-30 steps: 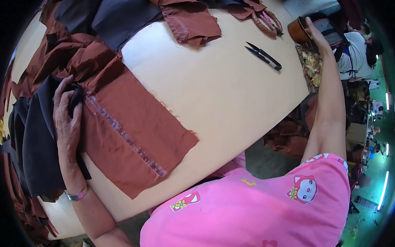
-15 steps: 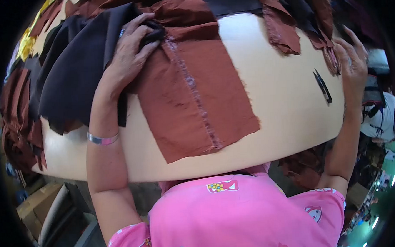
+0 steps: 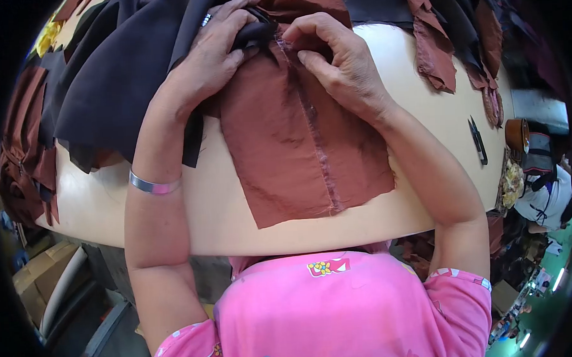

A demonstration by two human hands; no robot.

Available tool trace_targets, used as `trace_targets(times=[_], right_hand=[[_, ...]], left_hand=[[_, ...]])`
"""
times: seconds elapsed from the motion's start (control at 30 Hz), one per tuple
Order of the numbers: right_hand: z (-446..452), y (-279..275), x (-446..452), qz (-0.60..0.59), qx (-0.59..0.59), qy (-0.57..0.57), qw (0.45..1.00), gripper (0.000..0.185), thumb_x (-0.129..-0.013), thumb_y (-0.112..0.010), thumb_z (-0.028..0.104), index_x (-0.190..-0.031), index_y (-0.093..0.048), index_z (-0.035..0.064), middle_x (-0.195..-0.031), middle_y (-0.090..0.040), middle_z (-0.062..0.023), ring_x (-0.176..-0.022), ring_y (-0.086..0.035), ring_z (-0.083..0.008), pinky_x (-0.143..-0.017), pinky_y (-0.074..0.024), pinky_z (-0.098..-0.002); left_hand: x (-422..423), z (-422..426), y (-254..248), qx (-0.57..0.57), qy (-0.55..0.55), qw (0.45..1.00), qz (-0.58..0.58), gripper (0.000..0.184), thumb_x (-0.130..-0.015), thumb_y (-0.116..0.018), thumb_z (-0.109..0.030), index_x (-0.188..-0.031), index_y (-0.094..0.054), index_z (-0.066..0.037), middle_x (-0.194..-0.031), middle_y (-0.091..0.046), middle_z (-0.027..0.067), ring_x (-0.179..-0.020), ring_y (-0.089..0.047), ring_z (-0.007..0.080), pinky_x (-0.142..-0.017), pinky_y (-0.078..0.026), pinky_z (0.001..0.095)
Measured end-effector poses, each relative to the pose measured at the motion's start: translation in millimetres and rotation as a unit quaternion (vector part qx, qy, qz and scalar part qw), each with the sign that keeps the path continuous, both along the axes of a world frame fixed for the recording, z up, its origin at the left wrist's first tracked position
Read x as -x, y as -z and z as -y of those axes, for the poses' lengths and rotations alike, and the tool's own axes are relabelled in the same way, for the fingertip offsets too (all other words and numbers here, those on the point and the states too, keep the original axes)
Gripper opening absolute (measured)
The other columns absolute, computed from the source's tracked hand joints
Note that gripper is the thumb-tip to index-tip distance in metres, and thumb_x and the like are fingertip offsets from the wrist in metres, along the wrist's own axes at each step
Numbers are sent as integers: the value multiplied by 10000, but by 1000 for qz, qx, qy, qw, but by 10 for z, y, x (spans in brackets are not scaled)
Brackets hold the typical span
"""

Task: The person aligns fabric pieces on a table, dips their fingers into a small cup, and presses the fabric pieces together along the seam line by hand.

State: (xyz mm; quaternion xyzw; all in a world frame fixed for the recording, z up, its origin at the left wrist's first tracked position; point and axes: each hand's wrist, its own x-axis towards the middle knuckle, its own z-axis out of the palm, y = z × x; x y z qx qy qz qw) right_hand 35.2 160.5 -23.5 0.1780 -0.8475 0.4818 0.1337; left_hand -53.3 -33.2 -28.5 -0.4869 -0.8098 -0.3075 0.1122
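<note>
Clutching black cloth (image 3: 257,33) in left grip (image 3: 211,60); over brown cloth (image 3: 278,135) just beside it, with right grip (image 3: 350,66) slightly spread.

**Mostly Ones, a Few Twos**

Two bare hands show, one left hand (image 3: 209,61) and one right hand (image 3: 342,66), with one ring (image 3: 206,19) and one metal bracelet (image 3: 152,185) between them. One table (image 3: 435,120) bears one broad rust-brown panel (image 3: 272,141) with one pale seam line (image 3: 319,146), plus one pair of snips (image 3: 478,141). At least two brown strips (image 3: 436,66) trail at the upper right. The dark cloths (image 3: 107,103) number several (overlapping folds defeat an exact tally). One round brown object (image 3: 516,136), one co-worker in white (image 3: 545,201) and two lit tubes (image 3: 558,280) appear at the right; at least one cardboard box (image 3: 46,268) is at the lower left.
</note>
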Motion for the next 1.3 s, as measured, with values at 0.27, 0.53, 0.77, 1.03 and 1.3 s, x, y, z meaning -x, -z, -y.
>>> trace_targets(times=[0.27, 0.53, 0.77, 1.03, 1.3], right_hand=[[45, 60, 44, -40, -113, 16, 993, 313, -730, -490, -58, -999, -625, 27, -1041, -529, -72, -1016, -531, -207, -907, -407, -286], [22, 46, 40, -12, -112, 22, 993, 308, -707, -474, -56, -929, -662, 44, -1011, -538, -60, -1001, -531, -211, -905, -399, -283], [-64, 35, -31, 6, -86, -14, 996, 281, -702, -462, -72, -861, -670, 29, -967, -546, -58, -955, -546, -188, -882, -409, -266], [-17, 75, -56, -84, -104, -7, 991, 292, -681, -482, -45, -855, -694, 57, -941, -569, -90, -931, -556, -243, -845, -438, -322], [-35, 51, -197, -56, -106, -31, 992, 304, -666, -483, -62, -872, -684, 37, -957, -562, -103, -925, -538, -262, -838, -424, -337]], left_hand=[[-236, 66, -354, 79, -86, 993, -1, 324, -683, -601, 42, -980, -488, -23, -1290, -407, 157, -1191, -390, 337, -1019, -305, 379], [-283, 172, -351, 180, -158, 971, 27, 250, -818, -616, -188, -952, -494, -17, -917, -531, 146, -878, -527, 312, -785, -418, 370], [-297, 30, -235, 195, -166, 967, 5, 178, -844, -551, -160, -906, -481, -9, -882, -549, 185, -856, -524, 366, -767, -419, 433], [-191, 161, -178, 149, -115, 982, -7, 140, -830, -507, -108, -883, -469, 17, -876, -549, 219, -873, -515, 395, -775, -416, 446], [-181, 182, -171, 143, -105, 984, -21, 171, -841, -529, -124, -909, -471, 22, -867, -534, 215, -868, -502, 404, -759, -410, 428]])
